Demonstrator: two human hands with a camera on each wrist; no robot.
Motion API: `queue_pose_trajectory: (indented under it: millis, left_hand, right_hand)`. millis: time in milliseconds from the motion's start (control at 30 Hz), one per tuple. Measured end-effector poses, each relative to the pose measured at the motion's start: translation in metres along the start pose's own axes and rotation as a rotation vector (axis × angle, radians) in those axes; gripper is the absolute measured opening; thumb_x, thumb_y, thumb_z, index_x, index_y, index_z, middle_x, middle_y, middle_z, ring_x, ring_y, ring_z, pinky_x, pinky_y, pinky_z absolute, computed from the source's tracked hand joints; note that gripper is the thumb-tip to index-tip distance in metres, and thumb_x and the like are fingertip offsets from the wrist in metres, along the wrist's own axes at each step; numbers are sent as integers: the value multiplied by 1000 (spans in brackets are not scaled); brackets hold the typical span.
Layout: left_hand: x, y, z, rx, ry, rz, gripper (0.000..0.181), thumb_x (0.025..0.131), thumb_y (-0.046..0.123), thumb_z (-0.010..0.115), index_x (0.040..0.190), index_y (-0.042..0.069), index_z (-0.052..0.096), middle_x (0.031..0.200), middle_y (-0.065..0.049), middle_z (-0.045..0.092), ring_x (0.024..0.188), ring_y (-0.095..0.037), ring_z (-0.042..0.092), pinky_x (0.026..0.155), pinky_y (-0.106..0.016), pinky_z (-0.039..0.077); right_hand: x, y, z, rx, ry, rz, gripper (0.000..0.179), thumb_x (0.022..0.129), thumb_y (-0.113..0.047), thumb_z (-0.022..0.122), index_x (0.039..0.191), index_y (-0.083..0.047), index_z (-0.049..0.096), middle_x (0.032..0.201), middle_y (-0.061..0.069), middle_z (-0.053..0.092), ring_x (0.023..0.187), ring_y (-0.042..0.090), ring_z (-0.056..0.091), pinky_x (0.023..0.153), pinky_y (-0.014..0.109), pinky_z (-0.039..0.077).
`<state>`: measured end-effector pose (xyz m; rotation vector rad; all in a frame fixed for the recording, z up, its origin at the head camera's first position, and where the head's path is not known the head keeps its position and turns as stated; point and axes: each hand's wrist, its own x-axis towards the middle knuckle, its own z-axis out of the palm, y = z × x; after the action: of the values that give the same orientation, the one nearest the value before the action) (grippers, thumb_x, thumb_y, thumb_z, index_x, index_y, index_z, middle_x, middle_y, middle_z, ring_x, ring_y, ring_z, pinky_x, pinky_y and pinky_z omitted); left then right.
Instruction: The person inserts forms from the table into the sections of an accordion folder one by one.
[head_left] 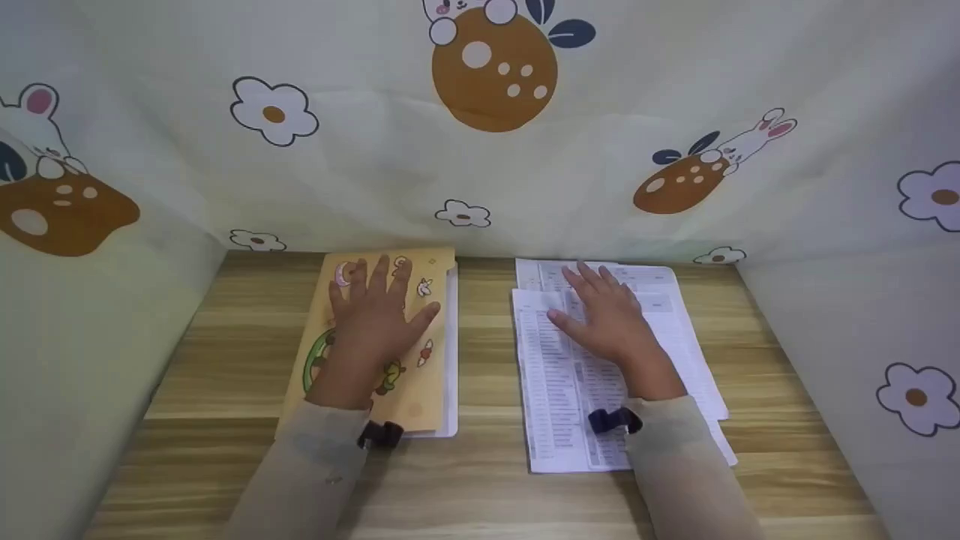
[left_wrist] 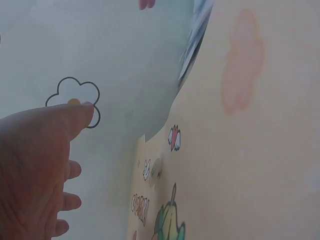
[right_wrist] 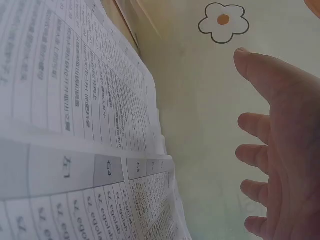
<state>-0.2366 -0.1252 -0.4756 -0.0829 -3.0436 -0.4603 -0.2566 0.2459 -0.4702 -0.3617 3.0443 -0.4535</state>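
Observation:
On the left of the table lies a tan folder (head_left: 409, 397) printed with cartoon figures, with white sheets (head_left: 451, 360) showing along its right edge. Above it my left hand (head_left: 371, 319) is spread flat, palm down, the thumb out to the right; in the left wrist view a gap shows between fingers and folder. To the right lie several overlapping sheets of paper (head_left: 555, 405) printed with tables. My right hand (head_left: 611, 322) is over their upper part with fingers spread, and the right wrist view shows the fingers (right_wrist: 254, 156) apart from the paper (right_wrist: 75, 100).
The wood-grain table (head_left: 487, 375) shows as a strip between folder and papers. A cream curtain (head_left: 360, 172) with flowers, rabbits and oranges hangs along the back and both sides. Dark straps (head_left: 381, 433) sit at both wrists, over light sleeves.

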Motion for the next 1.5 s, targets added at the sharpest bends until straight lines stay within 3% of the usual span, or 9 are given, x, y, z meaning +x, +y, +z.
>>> queue_pose_trajectory:
  millis: [500,733,1000,1233,1500]
  left_hand:
    - [-8,5,-6,-19,-14,-9,93,99,77,48,173,27,22,181,-12,17,167,-47,7,125,-82,6]
    - [-13,2,-7,-7,-37,-24,95,98,77,49,173,29,19,181,-12,17,167,-47,8,125,-83,9]
    - [-19,-4,-2,-24,-24,-18,94,98,78,48,173,30,18,181,-11,17,167,-45,11,124,-83,10]
    - [-21,-1,1,-80,-94,-19,94,97,74,54,173,29,21,181,-10,17,167,-44,14,126,-77,22]
    - [-20,-1,9,-118,-214,22,92,96,70,61,171,31,27,181,-10,19,166,-44,18,121,-80,28]
  right_hand:
    - [10,-63,17,76,-36,-134,88,96,-77,54,170,-33,30,180,-3,24,169,33,15,135,64,15]
    - [17,-92,27,88,-48,-187,87,97,-75,55,169,-32,33,179,-3,26,167,33,20,135,62,18]
    - [23,-119,33,86,-71,-262,84,99,-67,58,170,-32,30,179,-2,27,167,30,22,135,57,21]
    - [25,-123,46,166,-134,-261,80,98,-46,71,168,-24,38,177,3,33,165,28,28,134,50,27]
    - [26,-121,55,195,-197,-259,78,97,-41,74,165,-21,43,175,4,38,162,27,35,133,47,29]
